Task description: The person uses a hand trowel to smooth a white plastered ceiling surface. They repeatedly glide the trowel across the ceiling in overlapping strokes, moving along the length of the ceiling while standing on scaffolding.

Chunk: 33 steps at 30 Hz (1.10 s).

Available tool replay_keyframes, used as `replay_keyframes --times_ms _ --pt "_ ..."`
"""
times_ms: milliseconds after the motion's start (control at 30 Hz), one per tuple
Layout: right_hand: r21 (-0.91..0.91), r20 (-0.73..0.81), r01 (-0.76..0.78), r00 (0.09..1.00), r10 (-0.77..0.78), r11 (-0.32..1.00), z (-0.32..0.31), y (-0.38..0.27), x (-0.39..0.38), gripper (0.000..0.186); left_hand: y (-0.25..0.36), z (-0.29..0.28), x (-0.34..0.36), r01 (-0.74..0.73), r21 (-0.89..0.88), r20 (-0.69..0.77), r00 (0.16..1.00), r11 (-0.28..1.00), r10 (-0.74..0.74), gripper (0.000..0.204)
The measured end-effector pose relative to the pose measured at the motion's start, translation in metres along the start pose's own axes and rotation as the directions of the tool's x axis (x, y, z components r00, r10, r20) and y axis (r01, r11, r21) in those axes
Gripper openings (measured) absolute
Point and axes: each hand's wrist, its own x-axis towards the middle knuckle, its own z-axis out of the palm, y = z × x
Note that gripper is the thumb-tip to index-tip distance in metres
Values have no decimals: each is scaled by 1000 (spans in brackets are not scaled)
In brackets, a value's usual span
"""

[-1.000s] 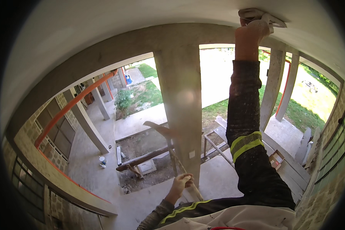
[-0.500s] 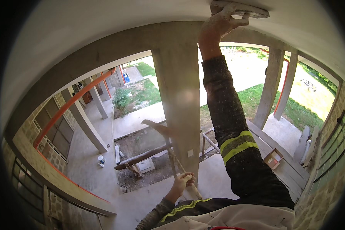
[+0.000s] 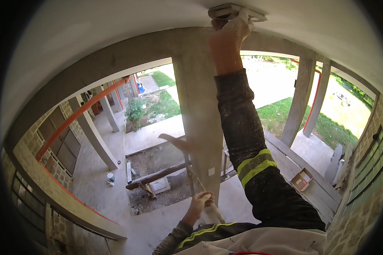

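Overhead, my right hand [image 3: 233, 30] is closed around a flat, dusty sanding block [image 3: 256, 17], pressed up against the pale ceiling [image 3: 127, 25]. White dust coats the fingers and speckles the dark sleeve with its yellow-green bands. Low in the middle, my left hand [image 3: 199, 205] is closed, its fingers curled around a slim wooden pole [image 3: 215, 211] that slants past it. The grip is partly hidden by the fingers. Above that hand, a forked piece of wood [image 3: 176, 142] rises in front of a broad concrete column [image 3: 200, 97].
Wooden planks [image 3: 281, 155] at right carry an open cardboard box [image 3: 301, 180]. An orange pipe [image 3: 87, 110] runs along the left opening. Far below, a white bucket [image 3: 110, 176] stands on the concrete floor [image 3: 89, 157]. A log [image 3: 157, 175] spans a dirt bed.
My right hand and the sanding block have slid left along the ceiling, the forearm swinging with them. My left hand has stayed nearly where it was.
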Motion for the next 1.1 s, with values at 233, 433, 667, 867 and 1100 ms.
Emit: replay_keyframes --times_ms 233,433,667,867,1100 --pt "31 -75 -234 969 236 972 -4 -28 9 44 0 0 5 -9 -22 31 999 1000 10 19" --pt "-33 22 303 953 -303 952 -16 -33 25 46 0 1 6 39 2 -13 999 999 -39 19" --pt "-23 100 -32 994 34 999 -43 -53 47 56 0 2 7 10 7 15 1000 1000 -10 20" --pt "-60 23 33 999 -32 998 -59 -79 61 40 1 6 8 33 15 18 999 999 -34 19" --pt "-111 -57 66 996 -73 992 -49 -93 53 45 -1 11 13 37 46 82 996 998 -41 20"
